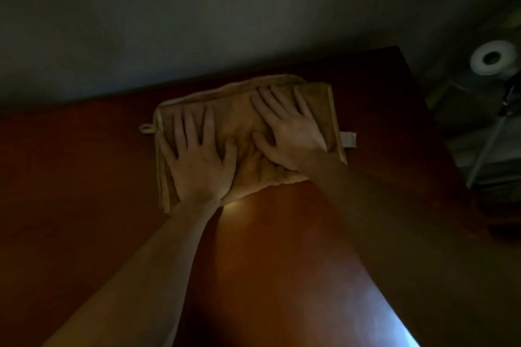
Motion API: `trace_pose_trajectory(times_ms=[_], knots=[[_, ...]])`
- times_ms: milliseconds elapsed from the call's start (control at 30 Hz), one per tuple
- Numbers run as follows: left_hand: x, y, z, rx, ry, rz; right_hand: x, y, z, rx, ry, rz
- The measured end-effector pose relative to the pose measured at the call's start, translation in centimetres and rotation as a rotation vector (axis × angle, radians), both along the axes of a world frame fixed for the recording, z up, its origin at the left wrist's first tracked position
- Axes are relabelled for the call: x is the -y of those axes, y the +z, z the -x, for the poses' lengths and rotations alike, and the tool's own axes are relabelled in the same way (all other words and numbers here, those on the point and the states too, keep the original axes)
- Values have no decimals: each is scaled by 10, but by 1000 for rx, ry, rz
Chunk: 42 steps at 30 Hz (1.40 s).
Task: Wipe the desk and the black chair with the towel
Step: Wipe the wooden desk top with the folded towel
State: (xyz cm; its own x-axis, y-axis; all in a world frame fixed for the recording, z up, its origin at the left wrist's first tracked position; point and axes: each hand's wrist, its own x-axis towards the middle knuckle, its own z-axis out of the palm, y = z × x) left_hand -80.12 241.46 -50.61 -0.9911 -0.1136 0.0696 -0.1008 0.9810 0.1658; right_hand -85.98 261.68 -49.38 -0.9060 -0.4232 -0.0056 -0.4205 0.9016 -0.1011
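pressing towel (234, 118) on desk (282, 248) with left hand (200, 160) and right hand (290, 132) splayed flat; risks bunching if pushed unevenly.

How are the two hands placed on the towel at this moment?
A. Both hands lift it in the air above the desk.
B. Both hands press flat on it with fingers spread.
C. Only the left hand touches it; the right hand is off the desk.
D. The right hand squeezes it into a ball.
B: the left hand and the right hand both lie flat, fingers spread, on the folded towel, which rests on the desk.
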Motion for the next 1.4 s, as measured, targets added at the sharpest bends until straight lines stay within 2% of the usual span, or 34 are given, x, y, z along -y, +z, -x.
trace_pose_trajectory(times_ms=[200,400,733,1133,1400], knots=[[19,12,-82,47,-139,41,11,4,-114,58,-117,89],[44,15,-160,76,-272,130,31,0,-212,32,-215,179],[72,15,-220,65,-547,149,77,5,-347,76,-557,214],[12,16,-211,108,-913,229,89,4,-403,3,-1145,251],[-53,17,-201,102,-1031,199,31,3,-403,-2,-1262,189]])
